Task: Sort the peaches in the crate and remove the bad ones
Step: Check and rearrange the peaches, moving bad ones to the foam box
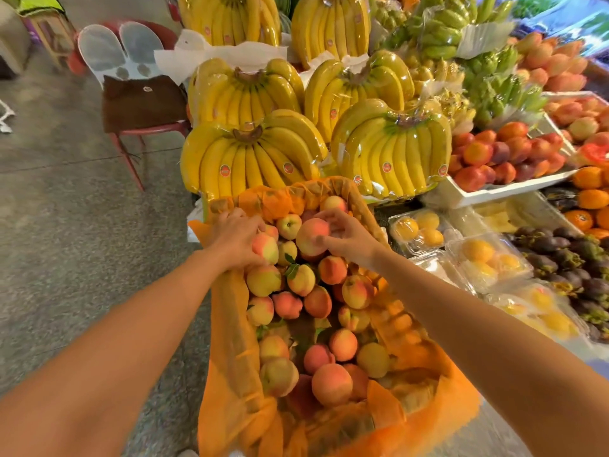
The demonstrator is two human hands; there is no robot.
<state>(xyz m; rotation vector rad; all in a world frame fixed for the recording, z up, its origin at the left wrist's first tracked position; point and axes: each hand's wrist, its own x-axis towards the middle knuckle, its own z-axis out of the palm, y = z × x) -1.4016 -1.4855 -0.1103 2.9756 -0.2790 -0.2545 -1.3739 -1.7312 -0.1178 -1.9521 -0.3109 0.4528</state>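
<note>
Glossy plastic wraps the bananas (392,153) (peaches (331,384) matt).

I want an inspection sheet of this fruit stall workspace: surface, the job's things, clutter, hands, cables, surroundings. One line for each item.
Surface: grey speckled concrete floor, left of the crate.
Job's things: orange-paper-lined crate holding many loose pink-yellow round peaches.
Clutter: small green leaves among the peaches.
Grippers: left hand grips a small pink-yellow peach; right hand holds a larger pink peach.
Cables: nothing seen.
Surroundings: plastic-wrapped yellow banana bunches behind the crate; clear plastic fruit boxes to its right; red metal chair to its left.
</note>
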